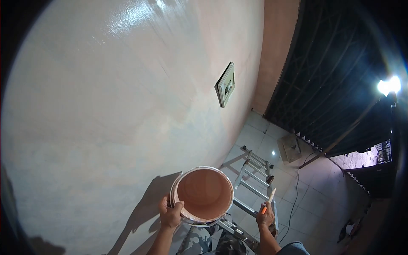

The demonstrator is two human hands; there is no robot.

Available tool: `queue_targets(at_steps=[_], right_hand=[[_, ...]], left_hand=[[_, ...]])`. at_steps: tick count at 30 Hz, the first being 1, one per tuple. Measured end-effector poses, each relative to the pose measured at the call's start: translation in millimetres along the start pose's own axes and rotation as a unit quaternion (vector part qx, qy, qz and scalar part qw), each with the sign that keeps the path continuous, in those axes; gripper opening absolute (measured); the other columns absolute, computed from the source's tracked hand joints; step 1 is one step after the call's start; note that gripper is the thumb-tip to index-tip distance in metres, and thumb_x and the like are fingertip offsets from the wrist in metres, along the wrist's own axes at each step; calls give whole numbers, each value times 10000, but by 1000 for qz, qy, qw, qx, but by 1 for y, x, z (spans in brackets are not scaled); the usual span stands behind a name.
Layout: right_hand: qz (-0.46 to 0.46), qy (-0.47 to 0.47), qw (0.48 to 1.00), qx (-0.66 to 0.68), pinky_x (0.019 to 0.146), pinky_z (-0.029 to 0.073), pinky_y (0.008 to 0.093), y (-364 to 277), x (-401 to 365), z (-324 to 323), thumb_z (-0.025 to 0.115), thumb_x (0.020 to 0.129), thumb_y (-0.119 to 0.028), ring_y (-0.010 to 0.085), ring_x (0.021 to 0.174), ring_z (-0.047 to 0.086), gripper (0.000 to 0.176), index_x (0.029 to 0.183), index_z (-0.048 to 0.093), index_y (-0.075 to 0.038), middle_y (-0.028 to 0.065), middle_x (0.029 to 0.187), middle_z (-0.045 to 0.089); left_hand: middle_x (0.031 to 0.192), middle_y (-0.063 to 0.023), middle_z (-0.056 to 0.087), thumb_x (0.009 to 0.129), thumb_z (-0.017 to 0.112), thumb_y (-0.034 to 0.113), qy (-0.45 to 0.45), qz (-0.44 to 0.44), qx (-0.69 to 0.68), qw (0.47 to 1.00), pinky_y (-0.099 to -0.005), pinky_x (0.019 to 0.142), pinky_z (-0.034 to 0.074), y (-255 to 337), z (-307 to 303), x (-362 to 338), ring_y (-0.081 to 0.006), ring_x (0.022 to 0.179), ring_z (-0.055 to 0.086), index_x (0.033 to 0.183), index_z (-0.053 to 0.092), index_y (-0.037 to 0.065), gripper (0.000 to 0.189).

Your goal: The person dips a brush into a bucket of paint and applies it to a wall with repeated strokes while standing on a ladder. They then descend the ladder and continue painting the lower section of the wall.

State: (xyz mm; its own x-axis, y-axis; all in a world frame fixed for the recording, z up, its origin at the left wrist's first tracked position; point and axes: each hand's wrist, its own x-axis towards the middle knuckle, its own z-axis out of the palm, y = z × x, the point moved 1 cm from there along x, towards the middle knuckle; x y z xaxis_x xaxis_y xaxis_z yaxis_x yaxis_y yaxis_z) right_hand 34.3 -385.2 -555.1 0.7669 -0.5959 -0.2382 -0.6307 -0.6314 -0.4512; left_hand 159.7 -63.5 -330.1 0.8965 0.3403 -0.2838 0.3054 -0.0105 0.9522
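Note:
My left hand (pixel 171 214) is closed on the rim of a round white bucket (pixel 232 191), thumb over the inner edge. Reddish-brown paint (pixel 206 193) coats its inside, and the opening faces up toward me. In my right hand (pixel 265 216) is a slim paintbrush (pixel 272 195) with an orange part at the fingers and a pale tip pointing up and away. That hand is to the right of the bucket, apart from it, beside the rail of a metal stepladder (pixel 250 182).
A pale painted wall (pixel 127 106) with a wet, shiny patch rises on the left and carries a switch plate (pixel 226 85). A lit lamp (pixel 389 86) on a pole stands at the right, before a dark folding gate (pixel 323 76). A cable (pixel 293 208) crosses the tiled floor (pixel 250 131).

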Motion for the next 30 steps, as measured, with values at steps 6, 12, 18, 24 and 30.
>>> queue_targets(at_steps=[6,12,18,24,30], right_hand=[[3,8,1000,-1,649,481,447,-2,2,0,546,898,-280,357,773,631,177,1015,568,-149,119,897,646],[-17,10,1000,12,644,478,450,8,4,9,536,902,-279,353,772,630,158,992,565,-151,132,870,645],[-39,28,999,25,627,464,468,7,2,7,524,911,-302,366,755,622,155,957,557,-158,129,812,644],[-45,70,996,24,643,466,484,24,15,32,523,912,-340,377,787,623,201,1005,561,-166,168,842,645],[-25,30,999,5,686,476,480,20,22,26,481,929,-382,399,837,623,281,1127,538,-192,178,889,655]], left_hand=[[836,-42,616,741,602,-24,-20,10,-15,1000,-246,677,463,-29,7,6,-96,718,572,884,577,3,147],[879,-58,631,724,578,-29,2,15,-50,999,-255,734,468,-49,-2,0,-125,782,597,949,594,-9,227],[794,-11,581,743,602,-26,45,28,-69,996,-232,661,441,-64,-24,-24,-88,696,543,868,566,35,143],[732,6,546,744,611,-17,78,67,-73,992,-232,606,419,-77,-54,-53,-64,640,499,822,545,48,120],[697,-2,534,732,607,3,123,62,-66,988,-238,546,425,-73,-80,-88,-77,586,499,774,537,33,86]])
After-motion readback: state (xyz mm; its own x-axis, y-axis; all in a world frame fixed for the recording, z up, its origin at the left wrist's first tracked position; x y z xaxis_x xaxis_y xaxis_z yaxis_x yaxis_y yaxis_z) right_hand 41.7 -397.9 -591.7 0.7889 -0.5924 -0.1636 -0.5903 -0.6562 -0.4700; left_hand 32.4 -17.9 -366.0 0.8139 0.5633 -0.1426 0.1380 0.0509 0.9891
